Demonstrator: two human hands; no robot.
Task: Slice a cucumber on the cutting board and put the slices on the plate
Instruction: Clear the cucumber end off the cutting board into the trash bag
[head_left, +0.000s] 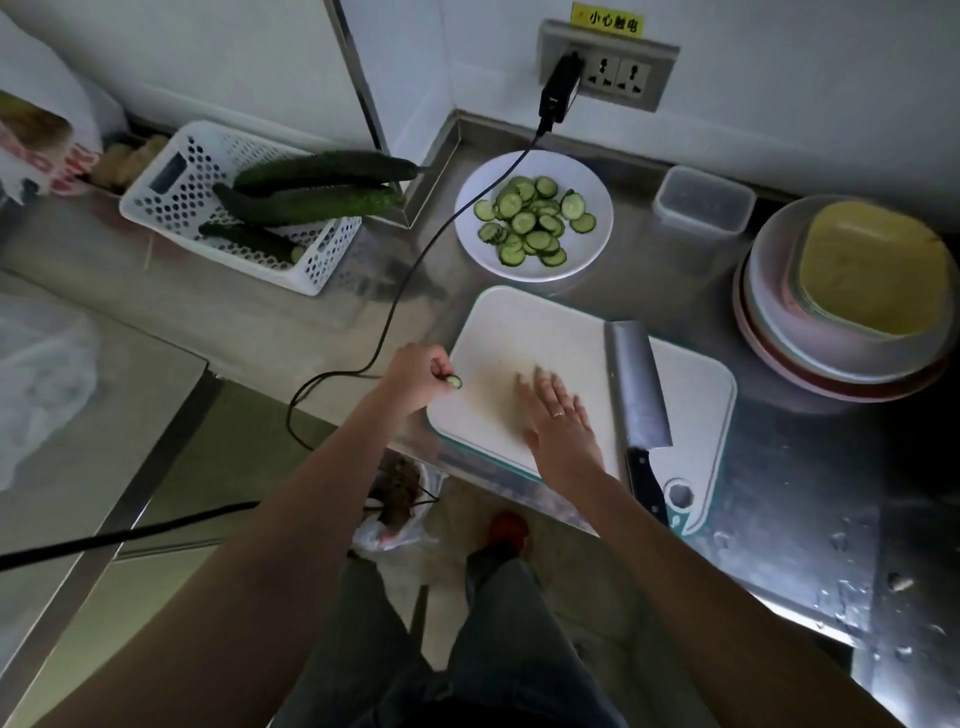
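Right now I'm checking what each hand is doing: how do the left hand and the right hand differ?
The left hand is curled, pinching a cucumber piece at the cutting board's left edge; the right hand lies flat with straight fingers on the board, holding nothing. The left hand is mostly off the board; the right is over its middle. Neither touches the knife.

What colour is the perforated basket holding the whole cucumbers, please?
White; the basket shows clearly in the head view.
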